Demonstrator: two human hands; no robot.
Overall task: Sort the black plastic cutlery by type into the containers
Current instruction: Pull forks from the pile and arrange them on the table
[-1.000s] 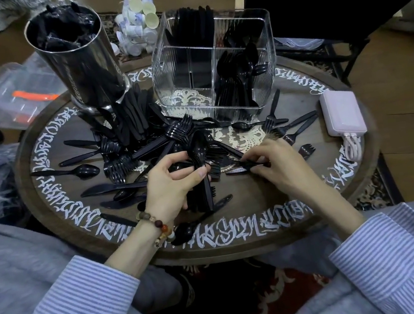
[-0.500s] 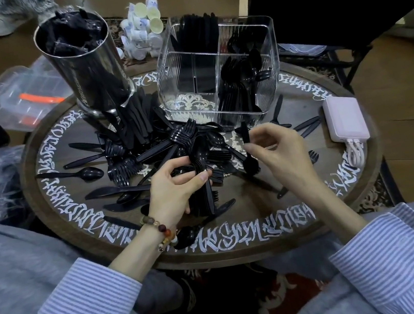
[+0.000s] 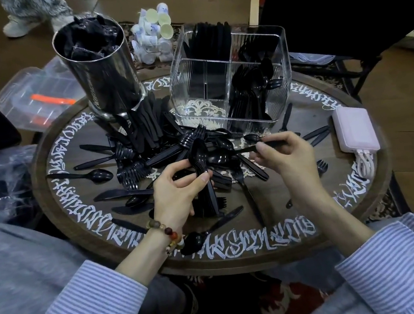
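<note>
the left hand (image 3: pixel 178 188) has its fingers and thumb curled round a nested bundle of spoons (image 3: pixel 201 168), bowls stacked and pointing toward the top of the frame, handles running down behind the palm. it sits just left of centre, as it did a second ago, so this hand is acting as the collector. the right hand (image 3: pixel 285 157), just right of centre, pinches one single spoon (image 3: pixel 260 141) by the handle between thumb and fingertips, holding it roughly level with the small bowl pointing left, toward the bundle. a second ago that hand was lower, down on the table picking among the scattered pieces; half a second ago it was lifting a piece up (hard to say whether that was the same piece). so a fresh spoon has just come out of the pile, and my guess is it gets nested onto the bundle next.

around the hands, the loose cutlery pile (image 3: pixel 151 149) still covers the middle and left of the round table (image 3: pixel 78 203), with forks, knives and spoons mixed. above it, the clear divided container (image 3: pixel 284 70) at upper centre-right already holds spoons in its right compartment and dark pieces at the back. the steel cylinder (image 3: pixel 105 75) stands upper left. a pink power bank (image 3: pixel 355 132) lies at the right edge. plenty remains to sort.
</note>
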